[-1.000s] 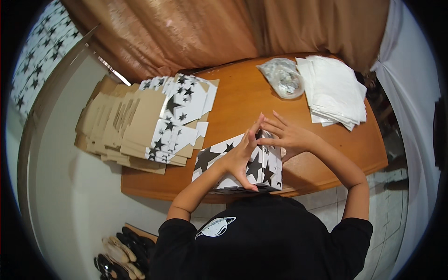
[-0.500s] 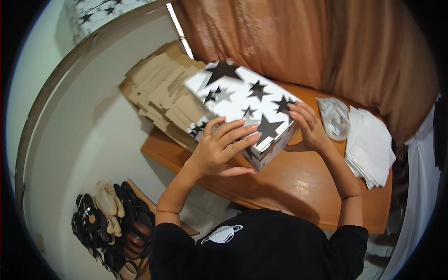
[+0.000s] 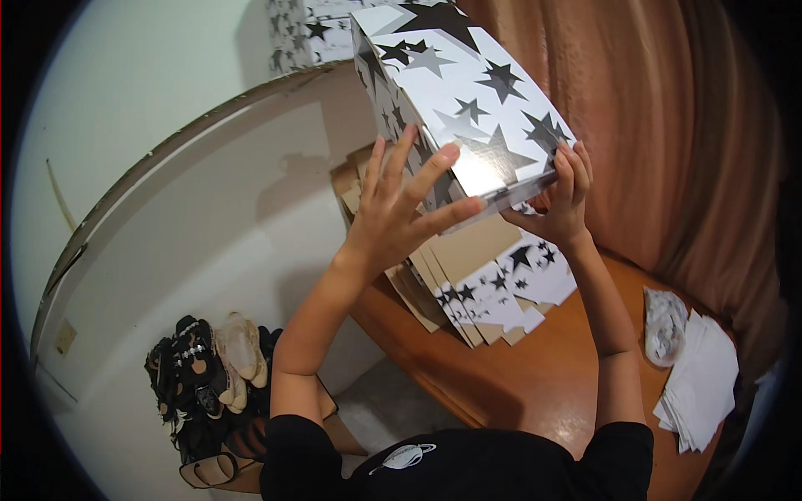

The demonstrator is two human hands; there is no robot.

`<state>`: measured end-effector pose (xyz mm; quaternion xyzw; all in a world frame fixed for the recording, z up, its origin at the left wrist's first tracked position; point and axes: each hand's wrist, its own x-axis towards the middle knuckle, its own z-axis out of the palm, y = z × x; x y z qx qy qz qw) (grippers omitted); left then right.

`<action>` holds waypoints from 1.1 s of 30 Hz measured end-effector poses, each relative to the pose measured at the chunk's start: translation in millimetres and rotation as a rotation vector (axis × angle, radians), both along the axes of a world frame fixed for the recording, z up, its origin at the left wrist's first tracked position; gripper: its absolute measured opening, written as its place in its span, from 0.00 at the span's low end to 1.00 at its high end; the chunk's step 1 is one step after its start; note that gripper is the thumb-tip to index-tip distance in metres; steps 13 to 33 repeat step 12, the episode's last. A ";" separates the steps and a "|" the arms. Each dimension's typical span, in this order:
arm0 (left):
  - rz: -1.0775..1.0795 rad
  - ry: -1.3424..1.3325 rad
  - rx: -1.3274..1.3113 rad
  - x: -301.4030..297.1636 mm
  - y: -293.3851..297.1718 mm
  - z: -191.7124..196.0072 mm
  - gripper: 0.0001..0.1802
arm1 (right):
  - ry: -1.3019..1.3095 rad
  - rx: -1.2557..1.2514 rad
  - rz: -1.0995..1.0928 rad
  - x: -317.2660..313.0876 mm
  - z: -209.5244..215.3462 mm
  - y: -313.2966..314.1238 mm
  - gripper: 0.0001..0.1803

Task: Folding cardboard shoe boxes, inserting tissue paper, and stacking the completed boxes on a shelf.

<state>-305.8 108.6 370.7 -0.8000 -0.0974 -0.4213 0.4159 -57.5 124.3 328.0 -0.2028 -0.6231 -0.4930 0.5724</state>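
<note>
A white cardboard box [image 3: 468,104] printed with black and grey stars is raised above the table, its lid down and its far end tilted up toward the left wall. At its near right corner my right hand [image 3: 561,196] grips it, fingers on the top edge and thumb lower down. My left hand [image 3: 401,188] steadies the box's left side and near corner with its fingers spread wide. Beneath the box, a stack of flat cardboard blanks [image 3: 480,242], brown and star-printed, lies on the wooden table [image 3: 535,376]; the box hides part of it.
More star-printed boxes [image 3: 313,37] stand at the top, beyond the curved ledge [image 3: 192,113]. On the table's right lie a clear plastic bag [image 3: 666,330] and white sheets [image 3: 702,380]. Shoes [image 3: 217,367] are piled at lower left. A brown curtain [image 3: 652,150] hangs behind the table.
Both hands have lifted the box up and away from the table, toward the ledge. The view has swung left, showing more of the boxes at the top and the cardboard stack.
</note>
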 end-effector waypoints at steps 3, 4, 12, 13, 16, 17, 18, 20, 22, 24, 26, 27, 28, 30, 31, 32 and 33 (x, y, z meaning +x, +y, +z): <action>-0.003 -0.079 0.065 -27.2 8.9 27.1 0.34 | -0.013 0.038 0.073 -31.3 31.0 22.9 0.50; 0.011 -0.081 0.078 -36.0 9.9 34.1 0.34 | -0.019 0.069 0.093 -42.7 41.5 29.0 0.50; 0.140 -0.150 -0.033 -110.5 4.4 91.6 0.45 | -0.050 0.027 0.303 -132.2 113.7 66.8 0.54; 0.140 -0.150 -0.033 -110.5 4.4 91.6 0.45 | -0.050 0.027 0.303 -132.2 113.7 66.8 0.54; 0.140 -0.150 -0.033 -110.5 4.4 91.6 0.45 | -0.050 0.027 0.303 -132.2 113.7 66.8 0.54; 0.140 -0.150 -0.033 -110.5 4.4 91.6 0.45 | -0.050 0.027 0.303 -132.2 113.7 66.8 0.54; 0.140 -0.150 -0.033 -110.5 4.4 91.6 0.45 | -0.050 0.027 0.303 -132.2 113.7 66.8 0.54; 0.140 -0.150 -0.033 -110.5 4.4 91.6 0.45 | -0.050 0.027 0.303 -132.2 113.7 66.8 0.54; 0.140 -0.150 -0.033 -110.5 4.4 91.6 0.45 | -0.050 0.027 0.303 -132.2 113.7 66.8 0.54; 0.140 -0.150 -0.033 -110.5 4.4 91.6 0.45 | -0.050 0.027 0.303 -132.2 113.7 66.8 0.54; 0.140 -0.150 -0.033 -110.5 4.4 91.6 0.45 | -0.050 0.027 0.303 -132.2 113.7 66.8 0.54; 0.140 -0.150 -0.033 -110.5 4.4 91.6 0.45 | -0.050 0.027 0.303 -132.2 113.7 66.8 0.54; 0.140 -0.150 -0.033 -110.5 4.4 91.6 0.45 | -0.050 0.027 0.303 -132.2 113.7 66.8 0.54; 0.140 -0.150 -0.033 -110.5 4.4 91.6 0.45 | -0.050 0.027 0.303 -132.2 113.7 66.8 0.54; 0.140 -0.150 -0.033 -110.5 4.4 91.6 0.45 | -0.050 0.027 0.303 -132.2 113.7 66.8 0.54; 0.140 -0.150 -0.033 -110.5 4.4 91.6 0.45 | -0.050 0.027 0.303 -132.2 113.7 66.8 0.54; 0.140 -0.150 -0.033 -110.5 4.4 91.6 0.45 | -0.050 0.027 0.303 -132.2 113.7 66.8 0.54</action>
